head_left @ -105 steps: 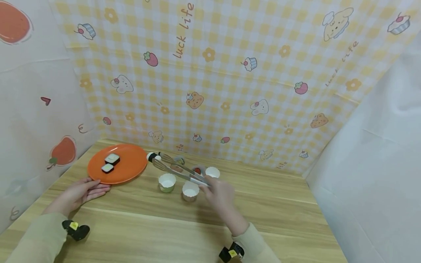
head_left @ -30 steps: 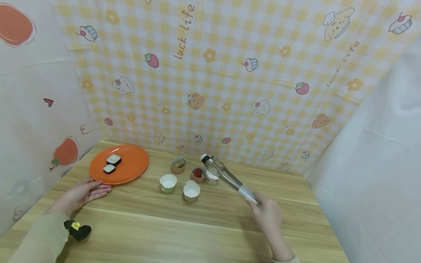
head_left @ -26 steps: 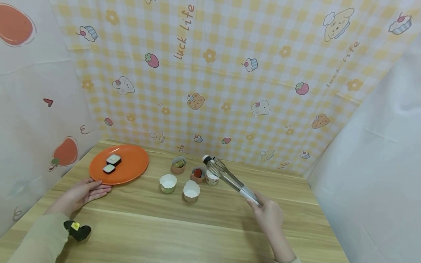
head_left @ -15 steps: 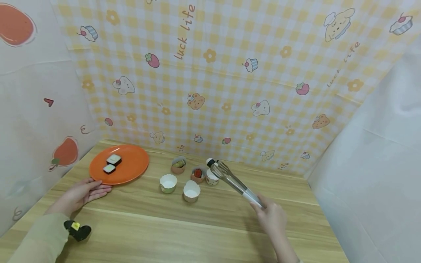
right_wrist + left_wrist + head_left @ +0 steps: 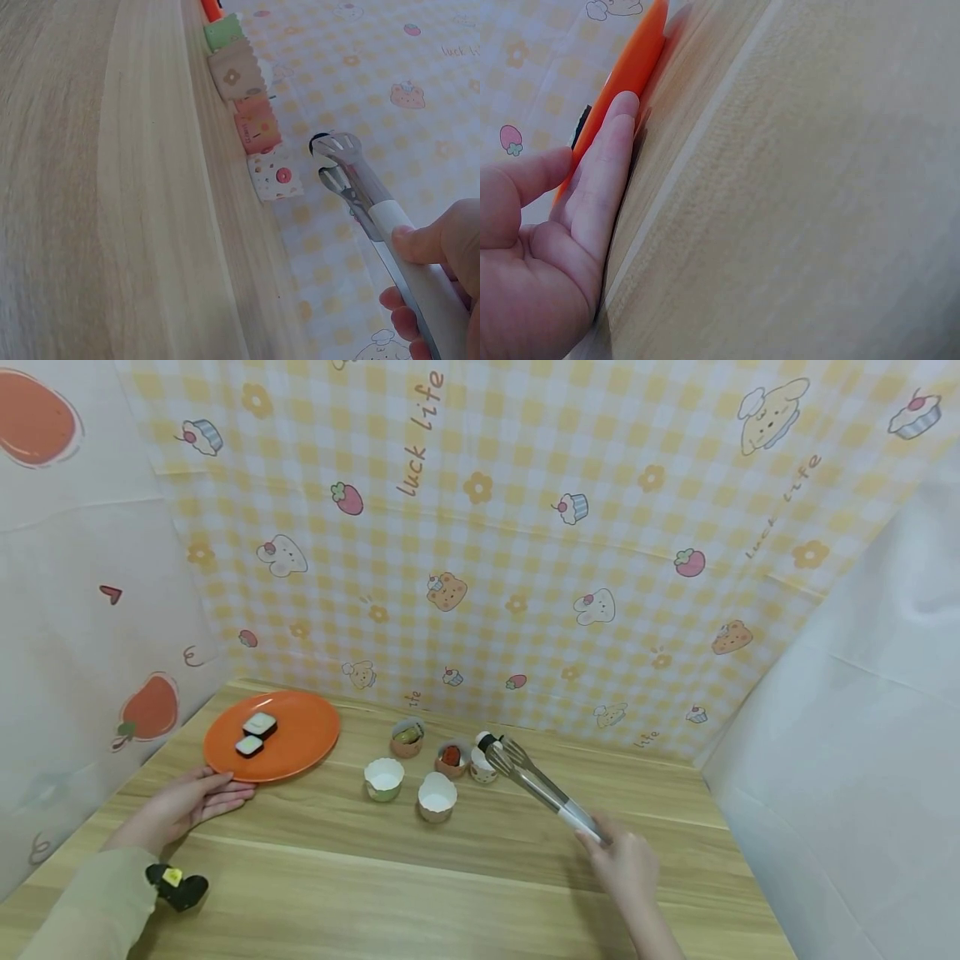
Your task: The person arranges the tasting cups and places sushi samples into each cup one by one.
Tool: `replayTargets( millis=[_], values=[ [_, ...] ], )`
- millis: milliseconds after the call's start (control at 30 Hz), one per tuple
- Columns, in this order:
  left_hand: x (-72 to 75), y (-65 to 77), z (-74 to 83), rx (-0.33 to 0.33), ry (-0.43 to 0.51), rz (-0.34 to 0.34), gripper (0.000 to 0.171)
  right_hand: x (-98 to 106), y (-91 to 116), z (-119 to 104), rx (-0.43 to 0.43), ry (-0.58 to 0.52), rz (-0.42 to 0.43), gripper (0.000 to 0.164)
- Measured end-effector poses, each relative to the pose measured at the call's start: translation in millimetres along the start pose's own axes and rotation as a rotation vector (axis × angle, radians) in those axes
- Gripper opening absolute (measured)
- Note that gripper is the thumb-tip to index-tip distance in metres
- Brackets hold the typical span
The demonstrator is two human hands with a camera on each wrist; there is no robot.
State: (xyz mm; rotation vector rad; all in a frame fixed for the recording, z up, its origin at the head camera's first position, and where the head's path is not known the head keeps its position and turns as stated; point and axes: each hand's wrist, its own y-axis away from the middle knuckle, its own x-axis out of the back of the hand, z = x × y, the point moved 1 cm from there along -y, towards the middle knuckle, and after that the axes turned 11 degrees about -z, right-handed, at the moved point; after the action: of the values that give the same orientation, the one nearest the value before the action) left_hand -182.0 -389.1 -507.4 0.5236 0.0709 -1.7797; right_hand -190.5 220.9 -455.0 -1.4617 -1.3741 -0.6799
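On the left my left hand [image 5: 183,802] pinches the near rim of an orange plate [image 5: 303,739]; the left wrist view has its thumb [image 5: 547,174] at the rim and its straight fingers along the underside. Two square sushi pieces [image 5: 259,724] sit on that plate. My right hand [image 5: 626,864] grips metal tongs [image 5: 543,789] with white handles. Between the tong tips is a black-and-white sushi roll [image 5: 486,741]. It is raised over a white patterned paper cup [image 5: 483,768], overlapping its rim in the head view.
Beside the white cup stand a cup with a red piece [image 5: 452,757] and one with a greenish piece [image 5: 407,736]. Nearer are a green cup [image 5: 383,779] and a brown cup [image 5: 437,797]. A checked cloth [image 5: 517,552] hangs behind the wooden table [image 5: 360,893].
The tongs have carried the sushi roll from the plate's right edge rightward to the white cup, then slightly lower and nearer over the last second. My left hand stays at the plate.
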Motion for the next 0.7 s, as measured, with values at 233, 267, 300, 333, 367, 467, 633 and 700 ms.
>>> replayTargets(
  millis=[233, 267, 300, 333, 367, 467, 633, 700],
  values=[
    [0.7, -0.9, -0.5, 0.000, 0.008, -0.004, 0.032, -1.2, 2.2, 3.1, -0.008, 0.009, -0.008, 0.034],
    [0.7, -0.9, -0.5, 0.000, 0.009, -0.004, 0.032, -1.2, 2.5, 3.4, -0.006, 0.009, -0.010, 0.034],
    [0.8, -0.9, -0.7, 0.000, 0.012, -0.009, 0.033, -1.2, 2.8, 3.6, -0.006, 0.008, -0.013, 0.034],
    [0.7, -0.9, -0.7, -0.001, 0.012, -0.010, 0.033, -1.3, 2.9, 4.0, -0.004, 0.009, -0.013, 0.034],
    [0.7, -0.9, -0.7, 0.000, 0.011, -0.006, 0.032, -1.4, 3.1, 4.3, -0.002, 0.010, -0.012, 0.034],
    [0.4, -0.8, -0.7, 0.000, 0.016, 0.000, 0.028, -1.3, 3.0, 5.0, 0.001, 0.007, -0.010, 0.034],
    [-0.4, 0.0, -0.2, -0.002, 0.004, 0.006, 0.030, -1.5, 1.7, 6.8, -0.004, 0.005, -0.013, 0.035],
    [-0.4, 0.1, -0.5, -0.005, 0.001, 0.004, 0.031, -1.5, 1.1, 6.9, -0.011, 0.009, -0.021, 0.035]
  ],
)
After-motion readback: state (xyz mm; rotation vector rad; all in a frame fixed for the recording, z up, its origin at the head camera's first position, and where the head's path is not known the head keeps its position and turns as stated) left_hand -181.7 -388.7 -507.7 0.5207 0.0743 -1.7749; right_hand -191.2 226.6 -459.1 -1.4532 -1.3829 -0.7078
